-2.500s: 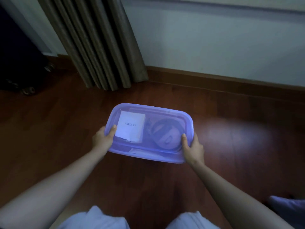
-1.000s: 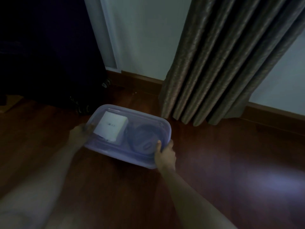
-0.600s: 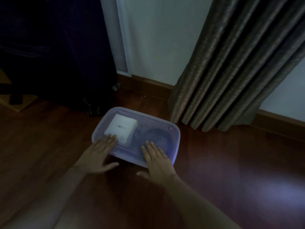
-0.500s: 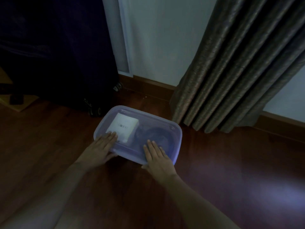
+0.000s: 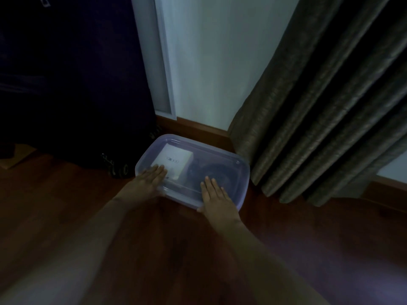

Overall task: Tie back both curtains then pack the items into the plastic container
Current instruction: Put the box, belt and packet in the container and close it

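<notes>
A translucent plastic container (image 5: 241, 172) with its lid on lies on the wooden floor near the baseboard. Through the lid I see a white box (image 5: 176, 158) on the left and a dark round item (image 5: 211, 170) on the right. My left hand (image 5: 149, 180) lies flat on the lid's near left edge, fingers straight. My right hand (image 5: 214, 195) presses flat on the near right part of the lid. A brown curtain (image 5: 330, 102) hangs to the floor right of the container.
A dark wheeled suitcase (image 5: 77, 84) stands left of the container, its wheel (image 5: 119, 170) close to the container's left end. A white wall and wooden baseboard (image 5: 198, 128) run behind. Open wooden floor (image 5: 308, 249) spreads to the right and near me.
I carried the container left and set it on the floor by the curtain. My hands left its ends and flattened on the lid, and the container has slid nearer the wall.
</notes>
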